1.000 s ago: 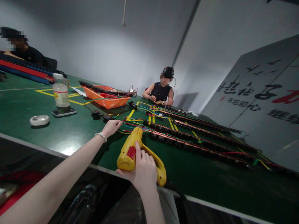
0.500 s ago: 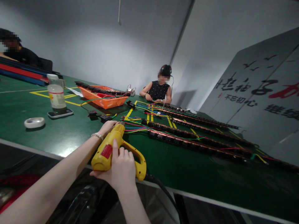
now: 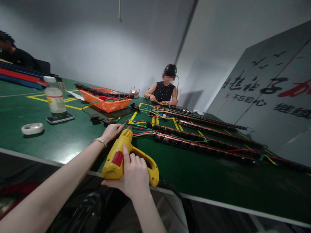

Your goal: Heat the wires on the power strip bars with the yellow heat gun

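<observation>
My right hand (image 3: 133,174) is wrapped round the handle of a yellow heat gun (image 3: 120,154) with a red label, held just above the near edge of the green table (image 3: 60,139). Its nozzle points at a bunch of coloured wires (image 3: 141,131) lying at the end of long black power strips (image 3: 194,145). My left hand (image 3: 112,131), with a bracelet on the wrist, rests on the table beside the nozzle, fingers curled at the wire ends; whether it pinches a wire is hidden.
An orange tray (image 3: 107,104) holds more black strips. A plastic bottle (image 3: 54,98) stands beside a phone (image 3: 59,118), with a white tape roll (image 3: 32,128) nearer me. A person (image 3: 163,92) sits at the far end; another is at far left.
The heat gun and my right hand swung left and back toward me, then edged slightly forward. The nozzle now sits close beside my left hand, which stayed at the wire ends.
</observation>
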Motion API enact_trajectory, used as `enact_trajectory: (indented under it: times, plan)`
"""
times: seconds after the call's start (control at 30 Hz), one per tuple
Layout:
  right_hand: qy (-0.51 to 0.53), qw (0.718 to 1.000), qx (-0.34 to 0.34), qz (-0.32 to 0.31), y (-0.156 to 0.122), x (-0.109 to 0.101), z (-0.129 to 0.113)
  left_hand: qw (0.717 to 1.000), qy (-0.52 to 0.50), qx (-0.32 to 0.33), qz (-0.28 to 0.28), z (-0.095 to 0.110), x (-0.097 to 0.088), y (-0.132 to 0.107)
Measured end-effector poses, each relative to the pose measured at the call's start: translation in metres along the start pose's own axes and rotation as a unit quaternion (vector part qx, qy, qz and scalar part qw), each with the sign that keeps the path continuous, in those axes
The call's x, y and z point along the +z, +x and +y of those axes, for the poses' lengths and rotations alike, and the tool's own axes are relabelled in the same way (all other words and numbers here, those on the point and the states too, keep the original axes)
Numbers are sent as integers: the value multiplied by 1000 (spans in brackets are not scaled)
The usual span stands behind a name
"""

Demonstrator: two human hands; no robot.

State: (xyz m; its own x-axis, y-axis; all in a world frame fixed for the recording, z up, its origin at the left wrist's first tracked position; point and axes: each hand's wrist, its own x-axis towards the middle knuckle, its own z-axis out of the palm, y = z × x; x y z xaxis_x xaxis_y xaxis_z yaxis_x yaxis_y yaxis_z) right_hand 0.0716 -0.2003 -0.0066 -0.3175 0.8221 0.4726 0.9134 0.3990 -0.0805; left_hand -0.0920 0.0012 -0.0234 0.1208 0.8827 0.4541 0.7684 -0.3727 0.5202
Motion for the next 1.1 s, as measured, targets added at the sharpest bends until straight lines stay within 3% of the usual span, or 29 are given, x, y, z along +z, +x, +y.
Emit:
enact_trajectory:
  times: [0.57, 0.83, 1.1]
  plan:
    - [-65, 995, 63, 32, -22, -18, 65, 999, -26, 16, 29, 0, 0, -2]
    - [-87, 993, 67, 44, -21, -12, 59, 999, -24, 17, 33, 4, 1, -3]
    - [-62, 996, 58, 29, -13, -5, 29, 999, -28, 14, 33, 4, 1, -2]
